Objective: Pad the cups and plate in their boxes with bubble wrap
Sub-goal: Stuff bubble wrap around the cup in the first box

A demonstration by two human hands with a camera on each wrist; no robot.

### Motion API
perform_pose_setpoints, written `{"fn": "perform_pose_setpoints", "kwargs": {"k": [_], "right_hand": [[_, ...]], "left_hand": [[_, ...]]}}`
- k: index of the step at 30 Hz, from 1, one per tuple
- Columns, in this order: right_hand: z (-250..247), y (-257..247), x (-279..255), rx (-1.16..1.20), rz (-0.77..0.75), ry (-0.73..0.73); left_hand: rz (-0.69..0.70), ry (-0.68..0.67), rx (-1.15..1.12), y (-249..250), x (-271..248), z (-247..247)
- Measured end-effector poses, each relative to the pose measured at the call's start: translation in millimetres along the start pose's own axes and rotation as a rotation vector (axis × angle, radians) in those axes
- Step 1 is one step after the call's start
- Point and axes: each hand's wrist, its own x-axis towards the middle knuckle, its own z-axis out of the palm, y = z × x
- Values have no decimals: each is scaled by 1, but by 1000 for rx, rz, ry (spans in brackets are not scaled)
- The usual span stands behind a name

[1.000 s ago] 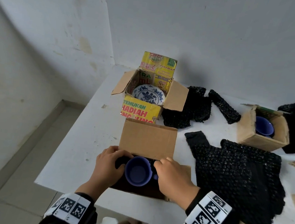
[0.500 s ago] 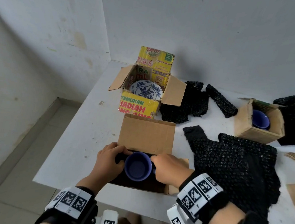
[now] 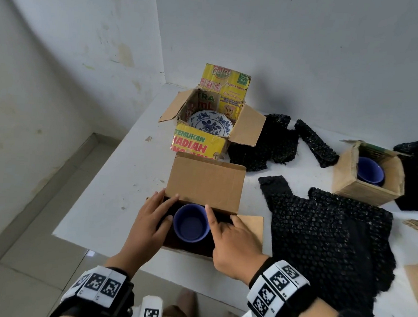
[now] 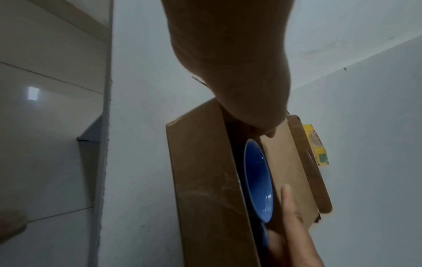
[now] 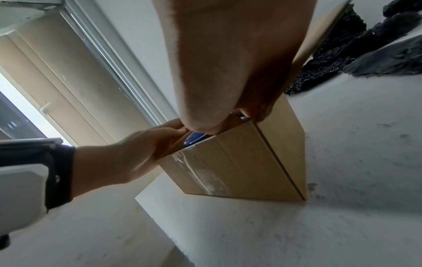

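Blue ceramic cup (image 3: 192, 223) seated in brown cardboard box (image 3: 205, 180) at tabletop's near edge; black bubble wrap pressed down either side by L hand (image 3: 152, 219) & R hand (image 3: 234, 240), fingers straight, nothing gripped; judged to wedge cup

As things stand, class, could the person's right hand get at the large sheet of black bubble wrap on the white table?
Probably yes: the black bubble wrap sheet lies uncovered just beside the right hand, nothing between.

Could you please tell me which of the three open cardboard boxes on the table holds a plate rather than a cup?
The yellow printed cardboard box at the back holds the blue-and-white patterned plate; both plain brown boxes hold blue cups.
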Motion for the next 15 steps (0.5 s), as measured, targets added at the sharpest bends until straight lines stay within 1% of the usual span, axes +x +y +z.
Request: {"fn": "perform_pose_setpoints", "kwargs": {"k": [2, 5, 8, 10, 12, 15], "right_hand": [[-4, 2, 0, 71, -5, 8], [-10, 5, -2, 137, -29, 68], [-7, 8, -7, 90, -50, 145], [1, 11, -10, 34, -31, 164], [10, 12, -10, -14, -19, 159], [12, 9, -6, -37, -11, 137]], "left_hand": [[-65, 21, -162, 5, 0, 0], [-144, 60, -373, 6, -2, 2], [-260, 84, -499, 11, -3, 3], [-348, 113, -643, 18, 1, 1], [-434, 82, -765, 30, 5, -3], [-403, 49, -778, 35, 3, -7]]}}
